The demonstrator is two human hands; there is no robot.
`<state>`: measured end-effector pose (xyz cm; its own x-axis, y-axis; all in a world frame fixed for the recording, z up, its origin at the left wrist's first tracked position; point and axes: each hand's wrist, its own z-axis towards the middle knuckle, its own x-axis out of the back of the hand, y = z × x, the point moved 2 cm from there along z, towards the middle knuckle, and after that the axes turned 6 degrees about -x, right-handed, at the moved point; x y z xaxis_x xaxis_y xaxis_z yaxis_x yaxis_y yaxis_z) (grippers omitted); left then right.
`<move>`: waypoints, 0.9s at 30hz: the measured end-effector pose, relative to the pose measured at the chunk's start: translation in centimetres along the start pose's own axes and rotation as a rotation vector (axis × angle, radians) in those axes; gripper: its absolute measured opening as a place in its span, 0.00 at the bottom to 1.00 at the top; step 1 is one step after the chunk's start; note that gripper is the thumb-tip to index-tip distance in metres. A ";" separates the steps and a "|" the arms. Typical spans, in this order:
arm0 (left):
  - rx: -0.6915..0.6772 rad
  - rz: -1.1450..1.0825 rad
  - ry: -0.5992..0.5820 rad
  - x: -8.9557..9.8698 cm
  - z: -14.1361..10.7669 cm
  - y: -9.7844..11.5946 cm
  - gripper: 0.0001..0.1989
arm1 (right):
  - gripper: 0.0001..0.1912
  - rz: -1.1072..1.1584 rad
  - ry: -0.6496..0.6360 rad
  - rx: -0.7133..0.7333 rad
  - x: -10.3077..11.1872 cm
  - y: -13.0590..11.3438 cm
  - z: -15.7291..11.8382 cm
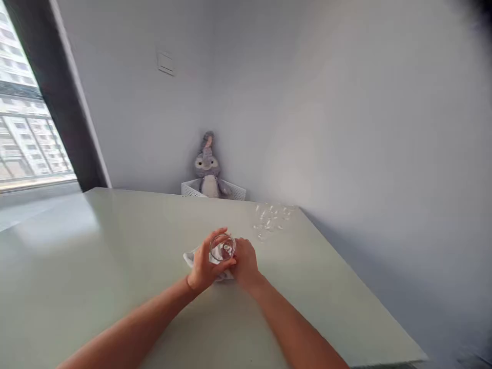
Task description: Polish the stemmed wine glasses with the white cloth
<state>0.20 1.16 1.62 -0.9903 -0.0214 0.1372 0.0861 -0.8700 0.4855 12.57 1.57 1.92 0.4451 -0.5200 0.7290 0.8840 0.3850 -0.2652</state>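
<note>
A clear drinking glass [223, 248] is gripped by my left hand [203, 266], its round rim turned up toward me. The thumb and fingers of that hand curve around its sides. Pressed close against the glass on the right is my right hand [245, 259], its fingers curled in. What those fingers hold is hidden behind the hand and the glass. Beneath the glass and my hands lies a white cloth [188, 258], showing at the left and below.
Several clear glass items [269, 218] stand at the back right of the pale table [126, 256]. Behind its far edge, a grey plush rabbit [209, 169] sits in a white basket [188, 189]. Walls meet behind the table; a window [31, 128] is at left.
</note>
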 end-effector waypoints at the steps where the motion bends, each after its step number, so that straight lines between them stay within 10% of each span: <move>1: -0.027 -0.002 -0.033 0.0 0.0 0.0 0.37 | 0.04 0.037 -0.024 0.015 0.2 -0.3 0.0; 8: -0.049 0.360 -0.184 1.8 0.5 -2.1 0.28 | 0.10 0.315 0.054 -0.250 4.4 3.0 -0.1; 13: 0.391 0.618 -0.291 2.8 0.4 -5.9 0.19 | 0.17 0.327 0.119 -0.709 7.0 11.6 -1.3; 17: 0.629 0.657 -0.451 2.6 0.0 -7.5 0.17 | 0.14 0.310 0.032 -0.826 6.2 16.0 -1.4; 27: 0.552 0.710 -0.506 2.4 -0.1 -7.5 0.15 | 0.15 0.242 -0.117 -0.904 1.8 18.9 1.4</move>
<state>-2.88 7.54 -1.79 -0.5406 -0.1209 0.8326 0.7978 -0.3877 0.4617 29.88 8.95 -0.89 0.6577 -0.4046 0.6354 0.5663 -0.2907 -0.7712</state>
